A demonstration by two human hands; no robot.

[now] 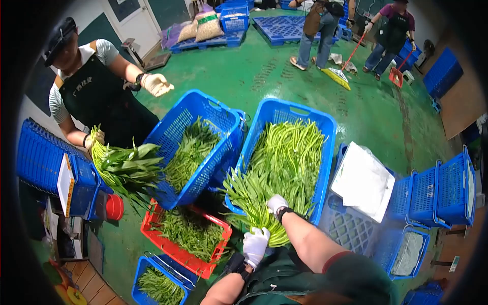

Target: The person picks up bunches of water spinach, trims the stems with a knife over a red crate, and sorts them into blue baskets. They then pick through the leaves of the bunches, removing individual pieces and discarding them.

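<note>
Lower centre: left hand (255,244) curls round the bundle of greens (249,201) at its stems; right hand (277,203) fingers clasp its middle.

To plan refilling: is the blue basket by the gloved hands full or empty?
Full: green stalks fill the blue basket almost to its rim.

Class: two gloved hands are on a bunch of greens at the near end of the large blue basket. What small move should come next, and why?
Probably draw the bunch of greens toward the body, clear of the blue basket. The left hand grips its near end, the right hand rests on top, and the rest lies on the heap in the basket.
</note>
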